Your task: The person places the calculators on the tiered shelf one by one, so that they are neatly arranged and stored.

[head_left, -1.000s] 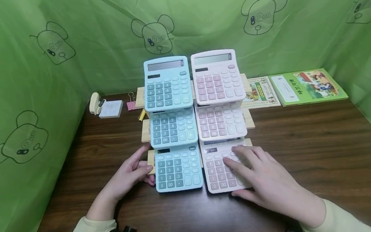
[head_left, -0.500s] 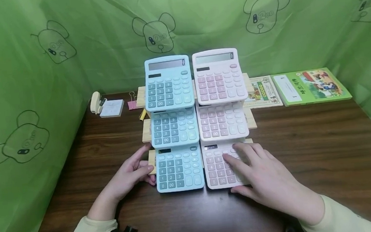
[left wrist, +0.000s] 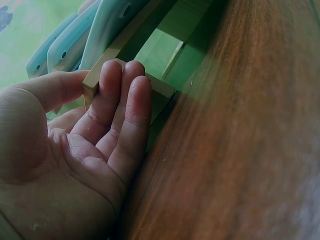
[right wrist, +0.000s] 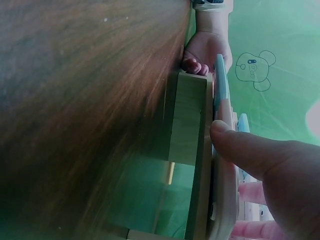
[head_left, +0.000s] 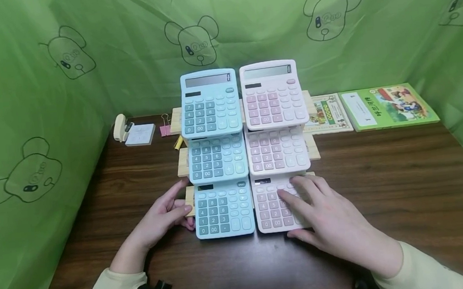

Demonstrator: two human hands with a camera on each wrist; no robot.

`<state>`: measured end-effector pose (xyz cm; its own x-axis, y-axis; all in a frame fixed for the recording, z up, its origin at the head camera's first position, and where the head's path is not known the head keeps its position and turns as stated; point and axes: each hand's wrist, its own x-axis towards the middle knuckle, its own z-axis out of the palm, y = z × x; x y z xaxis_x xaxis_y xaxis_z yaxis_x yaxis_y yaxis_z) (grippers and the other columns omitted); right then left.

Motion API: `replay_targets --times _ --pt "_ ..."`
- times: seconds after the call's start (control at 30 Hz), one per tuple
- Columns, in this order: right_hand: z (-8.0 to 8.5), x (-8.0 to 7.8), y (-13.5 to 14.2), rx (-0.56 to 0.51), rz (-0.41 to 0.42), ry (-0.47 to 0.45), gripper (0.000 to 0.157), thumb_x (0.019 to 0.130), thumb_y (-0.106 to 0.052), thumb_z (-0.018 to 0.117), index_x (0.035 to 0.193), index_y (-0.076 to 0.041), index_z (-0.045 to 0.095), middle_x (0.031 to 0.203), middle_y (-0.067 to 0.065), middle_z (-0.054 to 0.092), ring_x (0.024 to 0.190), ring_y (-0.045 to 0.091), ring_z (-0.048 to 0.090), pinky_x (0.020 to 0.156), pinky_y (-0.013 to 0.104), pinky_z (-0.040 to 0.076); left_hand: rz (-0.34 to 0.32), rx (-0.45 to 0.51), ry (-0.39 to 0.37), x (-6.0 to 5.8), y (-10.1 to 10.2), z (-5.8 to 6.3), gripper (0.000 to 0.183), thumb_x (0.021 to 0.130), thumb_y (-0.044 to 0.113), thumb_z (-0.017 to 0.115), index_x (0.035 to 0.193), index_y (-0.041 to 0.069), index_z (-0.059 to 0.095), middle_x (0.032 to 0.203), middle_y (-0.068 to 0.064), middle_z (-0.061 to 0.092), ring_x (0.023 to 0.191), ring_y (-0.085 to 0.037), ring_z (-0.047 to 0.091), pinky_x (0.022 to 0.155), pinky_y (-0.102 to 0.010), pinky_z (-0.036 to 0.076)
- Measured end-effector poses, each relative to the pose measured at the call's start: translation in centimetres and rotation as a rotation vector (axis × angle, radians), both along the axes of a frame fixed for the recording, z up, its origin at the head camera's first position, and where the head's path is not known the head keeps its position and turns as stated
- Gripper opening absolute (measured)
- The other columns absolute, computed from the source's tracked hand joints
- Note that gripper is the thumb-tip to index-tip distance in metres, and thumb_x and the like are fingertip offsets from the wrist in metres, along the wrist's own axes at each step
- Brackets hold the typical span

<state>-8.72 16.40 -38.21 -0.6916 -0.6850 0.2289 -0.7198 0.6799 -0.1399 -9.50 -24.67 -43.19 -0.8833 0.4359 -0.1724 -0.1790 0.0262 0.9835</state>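
A tiered wooden stand (head_left: 189, 202) carries three blue calculators on the left and three pink ones on the right. My left hand (head_left: 167, 214) pinches the left end of the lowest wooden bar (left wrist: 92, 80) between thumb and fingers, beside the bottom blue calculator (head_left: 222, 209). My right hand (head_left: 325, 219) lies spread on the bottom pink calculator (head_left: 271, 205), with straight fingers on its keys and the thumb (right wrist: 240, 145) against its near edge. In the right wrist view that calculator (right wrist: 225, 200) shows edge-on, leaning on the stand (right wrist: 187, 120).
The dark wooden table (head_left: 384, 186) is walled by green sheeting on three sides. Two picture books (head_left: 389, 105) (head_left: 328, 114) lie at the back right. At the back left are a white note pad (head_left: 139, 135), a cream gadget (head_left: 119, 128) and a pink binder clip (head_left: 165, 128).
The bottom pink calculator has slid away from me up the stand under my right hand; its near edge is now level with the blue one's. My left hand has stayed put.
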Motion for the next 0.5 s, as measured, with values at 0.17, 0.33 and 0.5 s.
replay_targets --times 0.17,0.33,0.5 --pt "-0.13 0.03 -0.09 0.006 -0.005 -0.009 0.081 0.075 -0.058 0.075 0.143 -0.021 0.049 0.141 0.015 0.037 0.128 0.035 0.034 0.087 0.050 0.050 0.001 -0.001 -0.010 0.07 -0.01 -0.25 0.068 0.099 0.011 0.055 0.155 0.021 0.017 0.095 -0.028 0.065 0.075 -0.031 0.066 0.073 -0.053 0.056" --pt "-0.14 -0.01 -0.10 0.008 -0.009 -0.001 0.082 0.076 -0.059 0.074 0.144 -0.021 0.048 0.142 0.016 0.037 0.128 0.037 0.033 0.091 0.051 0.047 0.004 0.008 -0.004 -0.02 0.02 -0.23 0.068 0.099 0.011 0.055 0.155 0.021 0.017 0.093 -0.029 0.064 0.075 -0.032 0.065 0.073 -0.054 0.056" --pt "-0.04 -0.12 -0.08 0.007 -0.008 -0.004 0.082 0.077 -0.060 0.072 0.144 -0.021 0.047 0.142 0.017 0.036 0.128 0.037 0.033 0.095 0.052 0.045 0.005 -0.004 -0.013 -0.17 0.02 -0.10 0.068 0.099 0.012 0.056 0.155 0.022 0.017 0.093 -0.028 0.065 0.075 -0.032 0.066 0.073 -0.053 0.056"
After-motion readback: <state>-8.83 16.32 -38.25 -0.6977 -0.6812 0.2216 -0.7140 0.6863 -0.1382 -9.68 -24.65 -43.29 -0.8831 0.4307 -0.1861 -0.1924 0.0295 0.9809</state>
